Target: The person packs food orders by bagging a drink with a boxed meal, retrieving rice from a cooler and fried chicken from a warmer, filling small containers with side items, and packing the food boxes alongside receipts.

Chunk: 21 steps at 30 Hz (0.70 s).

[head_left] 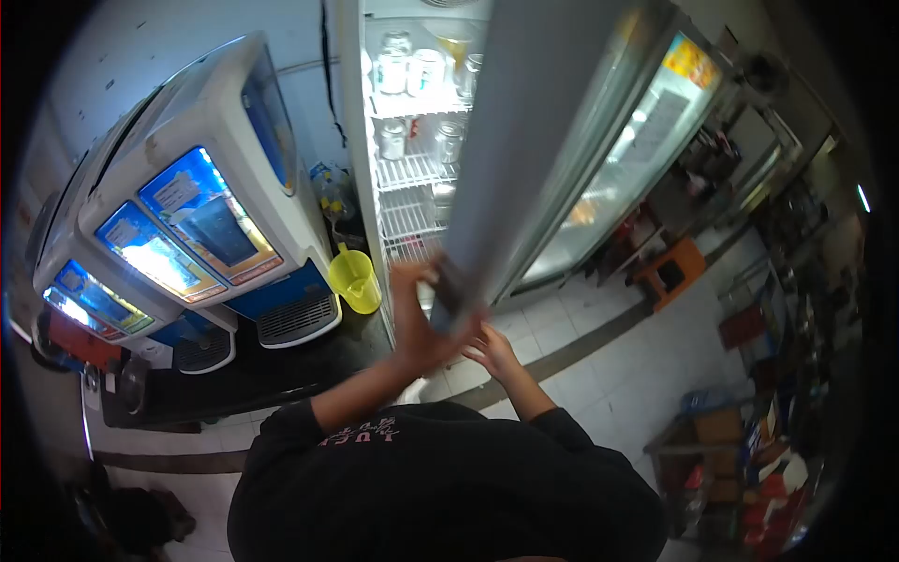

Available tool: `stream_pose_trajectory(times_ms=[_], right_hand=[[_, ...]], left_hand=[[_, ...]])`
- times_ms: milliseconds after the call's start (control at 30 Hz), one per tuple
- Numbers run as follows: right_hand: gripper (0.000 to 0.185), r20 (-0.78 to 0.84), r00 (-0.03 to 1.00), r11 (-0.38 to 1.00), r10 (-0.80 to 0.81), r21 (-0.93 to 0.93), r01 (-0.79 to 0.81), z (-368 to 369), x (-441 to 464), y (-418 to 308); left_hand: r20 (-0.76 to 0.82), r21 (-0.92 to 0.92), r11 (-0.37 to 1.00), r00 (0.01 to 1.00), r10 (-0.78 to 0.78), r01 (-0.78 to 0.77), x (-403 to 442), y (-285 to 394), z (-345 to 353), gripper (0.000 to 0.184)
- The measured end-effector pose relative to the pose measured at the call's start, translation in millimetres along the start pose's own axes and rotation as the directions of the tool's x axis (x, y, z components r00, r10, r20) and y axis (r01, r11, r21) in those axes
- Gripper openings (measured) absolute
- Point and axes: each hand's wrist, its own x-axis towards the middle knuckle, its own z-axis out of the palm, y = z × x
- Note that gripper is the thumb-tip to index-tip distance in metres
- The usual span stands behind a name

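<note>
A tall glass-front refrigerator stands ahead, its grey door swung partly open. At the lower edge of that door my left hand is closed around the frame, its fingers blurred by motion near a dark handle-like part. Just to the right and lower, my right hand is open, its fingers apart beside the door edge, and I see nothing in it. Inside the lit cabinet, several glass jars stand on white wire shelves.
On the left, drink dispensers sit on a dark counter. A yellow pitcher stands at the counter's end by the refrigerator. To the right are an orange stool on the tiled floor and cluttered shelving.
</note>
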Motion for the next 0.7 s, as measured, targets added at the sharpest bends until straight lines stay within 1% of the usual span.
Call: stream_pose_trajectory(times_ms=[33,67,100,133,167,233,267,300,333,367,400,433,467,500,533,567,600,633,667,700], right_hand=[[0.036,-0.019,1.000,0.994,-0.009,0.109,0.011,-19,8,8],[0.030,-0.038,0.999,0.987,-0.022,0.160,0.028,-39,8,13],[0.024,-0.062,0.997,0.984,-0.052,0.170,0.062,-63,3,11],[0.019,-0.084,0.993,0.979,-0.081,0.179,0.095,-92,-6,11],[0.017,-0.112,0.986,0.982,-0.121,0.134,0.136,-121,-21,6],[0.021,-0.186,0.951,0.969,-0.248,-0.033,0.246,-184,-63,-14],[0.026,-0.224,0.917,0.940,-0.330,-0.161,0.299,-210,-86,-22],[0.032,-0.262,0.870,0.892,-0.417,-0.301,0.337,-235,-105,-26],[0.033,-0.325,0.767,0.801,-0.553,-0.460,0.382,-248,-119,-34],[0.033,-0.357,0.760,0.812,-0.543,-0.454,0.367,-252,-132,-44],[0.033,-0.505,0.681,0.839,-0.530,-0.200,0.505,-245,-139,-61],[0.033,-0.629,0.609,0.764,-0.483,0.035,0.644,-253,-137,-81],[0.033,-0.387,0.699,0.685,-0.601,0.201,0.700,-296,-139,-86],[0.033,-0.381,0.692,0.677,-0.613,0.198,0.709,-321,-132,-93],[0.034,-0.661,0.588,0.676,-0.466,0.163,0.719,-342,-123,-100],[0.034,-0.786,0.491,0.690,-0.376,0.117,0.715,-363,-118,-106],[0.033,-0.828,0.443,0.701,-0.343,0.089,0.708,-388,-113,-114],[0.032,-0.848,0.420,0.714,-0.324,0.071,0.696,-411,-108,-123],[0.032,-0.859,0.407,0.729,-0.311,0.059,0.682,-433,-100,-134],[0.031,-0.865,0.403,0.743,-0.297,0.056,0.667,-452,-87,-147]], left_hand=[[0.108,-0.210,0.976,0.990,0.088,-0.064,-2,14,-2,0.057],[0.169,-0.412,0.906,0.968,0.185,-0.101,-8,13,5,0.046],[0.265,-0.609,0.792,0.930,0.254,-0.043,-10,5,15,0.035],[0.345,-0.549,0.829,0.873,0.344,-0.110,-1,1,20,0.027],[0.472,-0.477,0.872,0.803,0.363,-0.114,3,-9,29,0.019],[0.650,-0.413,0.911,0.703,0.289,0.008,-18,-68,76,0.021],[0.725,-0.366,0.923,0.659,0.202,0.120,-25,-96,94,0.017],[0.793,-0.310,0.922,0.598,0.117,0.231,-37,-125,114,0.014],[0.839,-0.264,0.939,0.534,0.109,0.222,-49,-160,137,0.017],[0.879,-0.216,0.954,0.466,0.097,0.209,-60,-193,155,0.021],[0.931,-0.093,0.984,0.363,0.033,0.150,-66,-218,170,0.028],[0.959,0.023,0.997,0.280,-0.041,0.069,-70,-243,189,0.037],[0.970,0.103,0.994,0.221,-0.105,0.020,-81,-278,211,0.045],[0.971,0.184,0.982,0.164,-0.176,-0.037,-85,-307,232,0.054],[0.961,0.269,0.955,0.107,-0.256,-0.127,-76,-323,252,0.065],[0.943,0.299,0.940,0.202,-0.264,-0.165,-74,-341,272,0.068],[0.920,0.316,0.929,0.304,-0.250,-0.192,-71,-365,296,0.069],[0.882,0.340,0.918,0.407,-0.236,-0.205,-66,-385,321,0.069],[0.805,0.453,0.891,0.421,-0.417,0.017,-44,-375,338,0.069],[0.660,0.572,0.799,0.473,-0.583,0.186,-43,-384,363,0.061]])
